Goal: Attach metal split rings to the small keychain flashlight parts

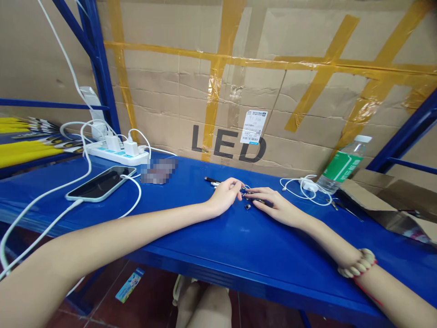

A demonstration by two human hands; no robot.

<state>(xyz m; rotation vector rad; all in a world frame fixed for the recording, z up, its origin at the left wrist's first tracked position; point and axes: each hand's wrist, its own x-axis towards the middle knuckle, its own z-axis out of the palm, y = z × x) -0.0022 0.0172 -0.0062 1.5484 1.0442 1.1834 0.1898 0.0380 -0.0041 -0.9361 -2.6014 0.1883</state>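
Resting both forearms on the blue shelf [191,237], I am working with small dark parts near its back edge, in front of a taped cardboard wall printed "LED" [228,145]. My left hand [223,197] is lying palm down, its fingers [235,184] curling loosely over the end of a thin black pen-like rod [212,180] that is lying flat on the shelf; whether the fingers are actually pinching it I cannot tell. My right hand [275,205] is lying just beside it, fingers stretched narrow and nearly flat, covering a dark slim piece [256,199] that is showing under the fingertips. A tiny black part [247,207] is sitting on the shelf between the two hands, just clear of the right thumb. A beaded bracelet [358,264] is circling my right wrist.

To the right, a coiled white cable [303,187] is lying near a clear bottle with a green label [343,166], which is leaning against the cardboard. To the left, a phone [100,183] is lying face up with a white cord plugged in, near a white power strip [116,154] carrying two chargers. A blurred patch is sitting between the strip and my hands.
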